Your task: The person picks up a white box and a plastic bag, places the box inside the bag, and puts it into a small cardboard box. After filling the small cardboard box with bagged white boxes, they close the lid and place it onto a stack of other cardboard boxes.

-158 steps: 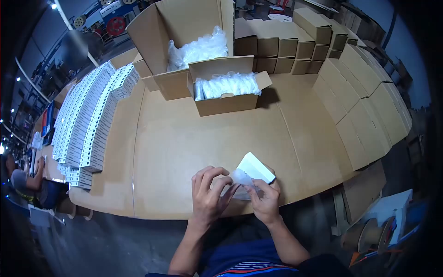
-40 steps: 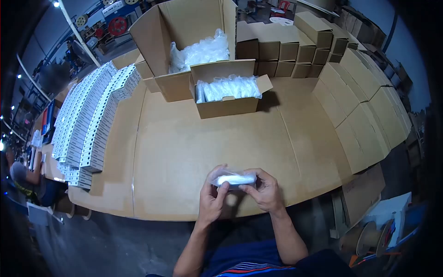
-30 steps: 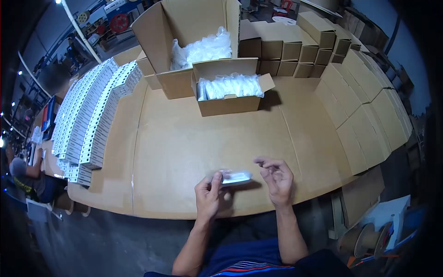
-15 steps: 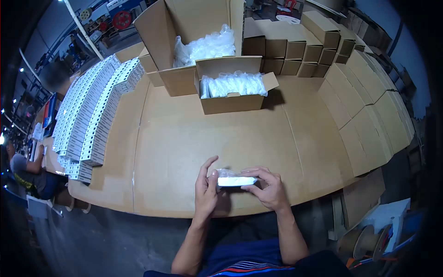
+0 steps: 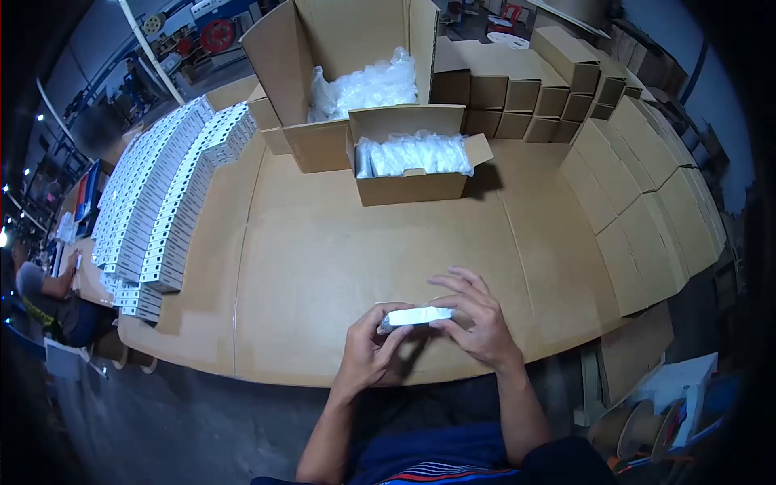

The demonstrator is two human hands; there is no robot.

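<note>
A small flat white box (image 5: 419, 316) is held level over the near part of the cardboard-covered table (image 5: 356, 267). My left hand (image 5: 370, 346) grips its left end, thumb in front and fingers behind. At its right end my right hand (image 5: 478, 322) pinches it between thumb and index finger, the other fingers raised. Farther back stands an open carton (image 5: 411, 189) with clear plastic-wrapped items (image 5: 412, 154) packed in a row. Behind that, a larger open carton (image 5: 323, 145) holds more clear plastic (image 5: 372, 85).
Long stacks of small white boxes (image 5: 166, 190) line the left side. Closed brown cartons (image 5: 647, 202) are stacked on the right, with open-ended ones (image 5: 517, 93) at the back right. A seated person (image 5: 52, 287) is at far left, and a spool (image 5: 647, 432) lies low right.
My left fingers have closed round the box's left end, and the clear plastic seen behind it is now mostly hidden. The box has tilted slightly. My right fingers have lifted.
</note>
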